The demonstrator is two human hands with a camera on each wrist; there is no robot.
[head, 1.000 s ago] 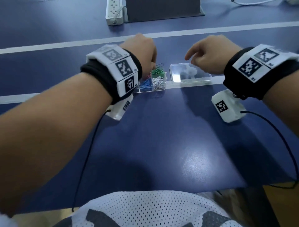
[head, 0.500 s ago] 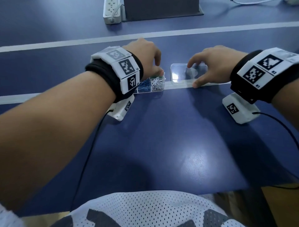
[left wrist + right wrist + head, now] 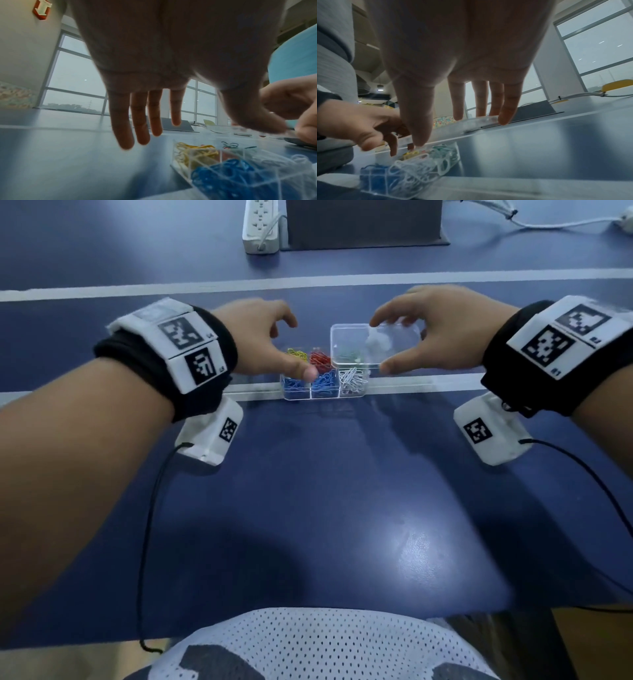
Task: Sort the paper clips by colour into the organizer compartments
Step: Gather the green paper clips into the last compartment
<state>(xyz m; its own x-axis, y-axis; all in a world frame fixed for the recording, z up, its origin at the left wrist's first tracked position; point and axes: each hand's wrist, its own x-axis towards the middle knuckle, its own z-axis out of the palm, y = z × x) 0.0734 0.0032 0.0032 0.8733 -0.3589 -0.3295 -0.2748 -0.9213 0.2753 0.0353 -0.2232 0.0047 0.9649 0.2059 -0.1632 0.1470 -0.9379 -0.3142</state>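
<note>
A clear organizer [image 3: 324, 396] sits on the blue table [image 3: 342, 491]. Its compartments hold yellow clips [image 3: 297, 354], red clips [image 3: 320, 360], blue clips [image 3: 323, 384], white clips [image 3: 352, 378] and green clips [image 3: 347, 356]. My right hand [image 3: 382, 344] pinches the clear lid [image 3: 397, 347] between thumb and fingers and holds it tilted over the organizer's right end. The right wrist view shows the lid [image 3: 471, 121] above the white clips [image 3: 416, 169]. My left hand [image 3: 298, 347] hovers over the left compartments with its fingers [image 3: 139, 128] loose and empty, thumb near the blue clips [image 3: 228, 174].
A white power strip [image 3: 260, 227] and a dark stand base [image 3: 363, 224] lie at the far side. A white cable [image 3: 548, 224] runs at the back right. Pale stripes cross the table. Black wrist-camera cords trail toward the near edge.
My right hand has lifted the lid off the table and carried it left over the organizer. My left hand has risen off the organizer and spread its fingers.
</note>
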